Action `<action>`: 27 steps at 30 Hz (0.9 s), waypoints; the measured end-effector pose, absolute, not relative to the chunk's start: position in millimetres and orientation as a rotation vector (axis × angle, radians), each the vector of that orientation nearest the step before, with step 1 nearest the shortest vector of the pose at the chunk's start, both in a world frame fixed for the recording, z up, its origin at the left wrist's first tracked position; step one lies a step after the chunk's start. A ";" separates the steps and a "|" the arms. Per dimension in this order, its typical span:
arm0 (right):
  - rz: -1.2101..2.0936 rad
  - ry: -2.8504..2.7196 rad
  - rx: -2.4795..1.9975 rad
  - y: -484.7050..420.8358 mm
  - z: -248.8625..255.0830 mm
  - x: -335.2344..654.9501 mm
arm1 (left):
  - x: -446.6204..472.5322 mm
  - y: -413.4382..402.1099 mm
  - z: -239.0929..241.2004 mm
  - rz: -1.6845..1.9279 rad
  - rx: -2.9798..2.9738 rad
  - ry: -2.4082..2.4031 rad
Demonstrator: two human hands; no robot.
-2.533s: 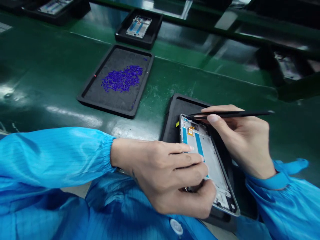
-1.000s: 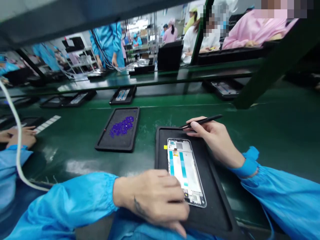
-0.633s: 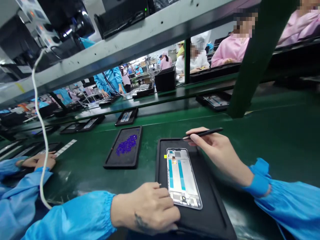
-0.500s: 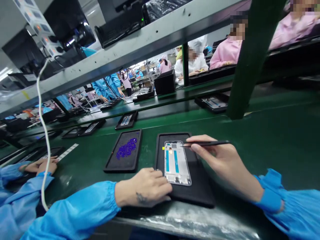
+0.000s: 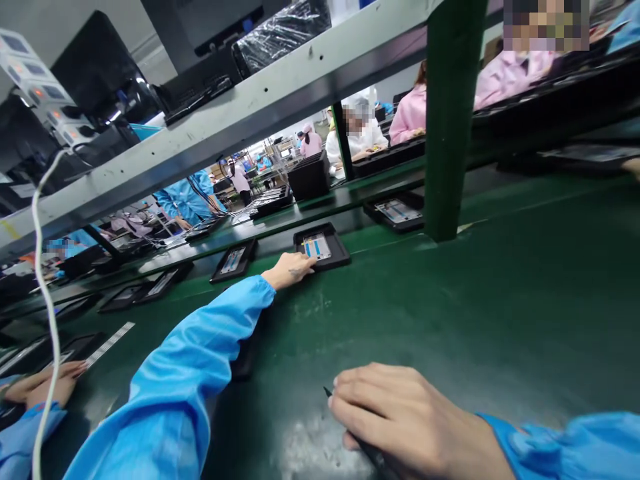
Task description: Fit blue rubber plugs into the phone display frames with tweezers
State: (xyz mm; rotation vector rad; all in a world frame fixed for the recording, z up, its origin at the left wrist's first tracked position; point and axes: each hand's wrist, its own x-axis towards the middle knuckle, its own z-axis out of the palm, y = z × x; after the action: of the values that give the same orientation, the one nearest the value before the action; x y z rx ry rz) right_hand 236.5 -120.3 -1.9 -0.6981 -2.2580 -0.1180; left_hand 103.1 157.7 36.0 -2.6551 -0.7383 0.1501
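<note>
My left hand [image 5: 290,269] reaches far across the bench, its fingers closed at the near left edge of a black tray [image 5: 339,253]. Inside that tray lies a silver phone frame [image 5: 318,247] with blue strips; my fingertips overlap its near corner. Close to me, my right hand [image 5: 395,413] is wrapped around black tweezers [image 5: 367,450], whose dark tip pokes out past the fingers. Another dark tray [image 5: 244,363] is mostly hidden beneath my left sleeve, so its contents do not show.
More trays with phone frames [image 5: 233,260] line the far side of the green bench [image 5: 525,293]. A green post [image 5: 450,133] and a metal shelf beam [image 5: 225,110] stand ahead. A white cable [image 5: 45,293] hangs left, near a co-worker's hands [image 5: 47,387].
The tray with the phone frame has gone from in front of me to the bench's far side, with my left hand. My right hand has drawn back lower, keeping the tweezers.
</note>
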 end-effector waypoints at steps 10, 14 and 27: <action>-0.055 -2.405 -0.753 -117.8 -10.6 236.7 | 141.0 215.6 43.9 0.100 -2.628 -0.878; -0.063 -2.449 -0.784 -120.0 -12.0 233.5 | 199.1 194.8 49.6 -0.065 -2.727 -0.693; -0.222 -2.418 -0.904 -128.0 -15.5 227.7 | 324.4 154.0 22.8 -0.292 -2.854 -0.628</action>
State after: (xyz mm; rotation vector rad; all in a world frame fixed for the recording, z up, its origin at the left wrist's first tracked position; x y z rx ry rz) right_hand 227.7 -128.0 -15.5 -0.9038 -2.4180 -0.2225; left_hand 324.4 154.0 22.8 -2.8537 -0.6278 -0.2923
